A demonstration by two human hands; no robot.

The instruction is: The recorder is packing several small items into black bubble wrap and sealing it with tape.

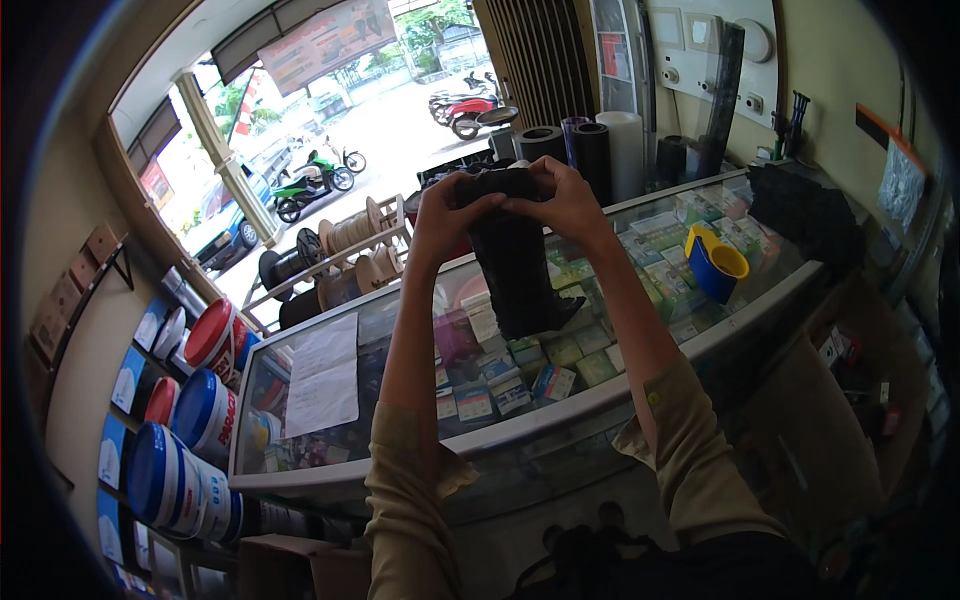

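Note:
Both my hands grip the top of a black plastic-wrapped bundle (514, 270) above a glass display counter (480, 450). My left hand (442, 214) holds its upper left side, and my right hand (562, 199) holds the upper right. The thumbs nearly meet across the front of the bundle. A loose flap of black plastic sticks out at its lower right. What is inside the wrapping is hidden. Right of my right forearm, a blue and yellow tape dispenser (716, 262) rests on the glass.
White paper sheets (322, 375) lie on the counter's left part, and crumpled black plastic (802, 214) at its right end. Small boxes (480, 401) fill the case under the glass. Paint buckets (180, 480) stand at left. Cable spools (352, 232) and upright rolls (589, 157) stand beyond the counter.

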